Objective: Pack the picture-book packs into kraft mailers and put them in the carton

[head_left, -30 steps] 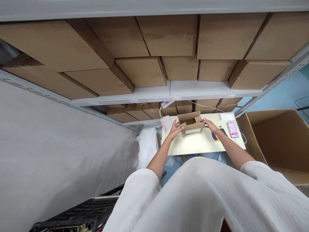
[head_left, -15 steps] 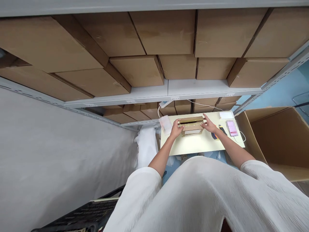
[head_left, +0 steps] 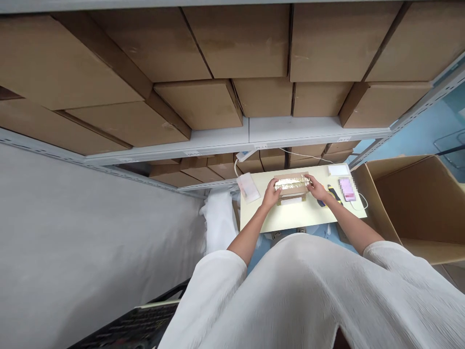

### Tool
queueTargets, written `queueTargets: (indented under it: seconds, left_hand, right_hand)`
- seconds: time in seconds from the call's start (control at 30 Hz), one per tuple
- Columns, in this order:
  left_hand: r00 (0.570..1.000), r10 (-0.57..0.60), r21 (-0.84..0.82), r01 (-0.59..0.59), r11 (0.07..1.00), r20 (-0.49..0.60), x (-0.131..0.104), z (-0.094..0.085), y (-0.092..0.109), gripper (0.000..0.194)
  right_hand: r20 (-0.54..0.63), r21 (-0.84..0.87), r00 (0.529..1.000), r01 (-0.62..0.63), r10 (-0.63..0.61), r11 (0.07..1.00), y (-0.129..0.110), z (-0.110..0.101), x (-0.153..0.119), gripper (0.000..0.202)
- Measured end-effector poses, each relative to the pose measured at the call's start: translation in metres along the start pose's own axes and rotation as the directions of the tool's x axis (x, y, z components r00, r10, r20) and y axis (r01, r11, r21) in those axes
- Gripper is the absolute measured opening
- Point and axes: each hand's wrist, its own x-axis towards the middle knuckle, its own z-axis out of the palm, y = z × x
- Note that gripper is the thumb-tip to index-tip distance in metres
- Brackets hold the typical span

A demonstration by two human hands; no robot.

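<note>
A small cardboard box point(head_left: 293, 192) is between my two hands over the pale yellow table point(head_left: 276, 224). Shiny clear packing tape point(head_left: 291, 183) runs along the seam facing up, and a white label point(head_left: 290, 200) shows low on its near side. My left hand point(head_left: 271, 192) grips the left end, thumb toward the near edge. At the right end, my right hand point(head_left: 315, 188) has its fingers closed on the box. Just right of the box lie a dark blue and orange item point(head_left: 321, 203) and a black and yellow tool point(head_left: 334, 195), partly behind my right forearm.
A phone point(head_left: 347, 189) with a white cable and a white pad point(head_left: 338, 170) lie on the table's right. A pinkish-white packet point(head_left: 249, 187) rests at its left. Shelves of cardboard boxes point(head_left: 236, 39) rise ahead; a large open carton point(head_left: 417, 203) stands right, white wrap point(head_left: 220, 220) left.
The box has turned in my hands; the dark gap along its top is gone and a taped seam now faces up. Both hands have shifted slightly with it.
</note>
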Motion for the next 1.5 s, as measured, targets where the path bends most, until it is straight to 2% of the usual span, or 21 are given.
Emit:
queueTargets:
  seconds: [0.1,0.23,0.43,0.57,0.67,0.77,0.9,1.13,1.23,1.33,1.43,1.5]
  left_hand:
    - [0.999,0.027,-0.017,-0.026,1.0,0.019,0.001,0.013,-0.009,0.046]
    - [0.996,0.002,0.02,-0.004,1.0,0.087,-0.006,0.024,-0.024,0.048]
    - [0.998,-0.004,0.155,-0.006,0.988,0.066,-0.02,0.022,-0.039,0.047]
    - [0.994,0.101,0.401,-0.11,0.909,0.044,-0.027,0.022,-0.027,0.044]
    - [0.968,0.196,0.526,-0.25,0.813,0.156,-0.031,0.034,-0.01,0.047]
    - [0.935,0.215,0.56,-0.342,0.754,0.281,-0.033,0.052,0.004,0.048]
    - [0.927,0.175,0.617,-0.353,0.703,0.331,-0.034,0.065,0.011,0.051]
    - [0.937,0.156,0.664,-0.332,0.67,0.311,-0.035,0.066,0.011,0.052]
    - [0.94,0.149,0.668,-0.324,0.67,0.307,-0.035,0.066,0.011,0.051]
    - [0.941,0.141,0.669,-0.318,0.672,0.306,-0.035,0.067,0.012,0.05]
    - [0.946,0.131,0.664,-0.303,0.683,0.297,-0.036,0.067,0.011,0.051]
    - [0.949,0.125,0.652,-0.291,0.7,0.29,-0.035,0.067,0.011,0.051]
  right_hand:
    - [-0.012,-0.018,1.0,-0.028,0.028,0.999,0.016,-0.002,-0.003,0.069]
    - [0.024,-0.029,0.996,-0.08,0.081,0.996,0.031,-0.002,-0.011,0.069]
    - [0.095,-0.042,0.987,-0.127,0.131,0.991,0.034,0.014,-0.019,0.069]
    - [0.066,-0.036,0.994,-0.089,0.091,0.995,0.033,0.026,-0.017,0.07]
    - [0.066,-0.011,0.996,-0.066,0.067,0.998,0.036,0.03,-0.018,0.071]
    - [0.083,0.016,0.994,-0.075,0.073,0.997,0.04,0.031,-0.018,0.071]
    - [0.092,0.045,0.994,-0.064,0.06,0.997,0.043,0.033,-0.017,0.071]
    - [0.025,0.026,1.0,-0.013,0.012,1.0,0.049,0.037,-0.023,0.068]
    - [-0.073,-0.082,0.993,-0.097,0.091,0.992,0.059,0.025,-0.037,0.059]
    - [-0.157,-0.291,0.955,-0.289,0.253,0.912,0.074,0.01,-0.052,0.042]
    - [-0.173,-0.425,0.91,-0.414,0.376,0.805,0.09,0.003,-0.061,0.035]
    - [-0.175,-0.425,0.9,-0.434,0.399,0.794,0.101,0.005,-0.062,0.037]
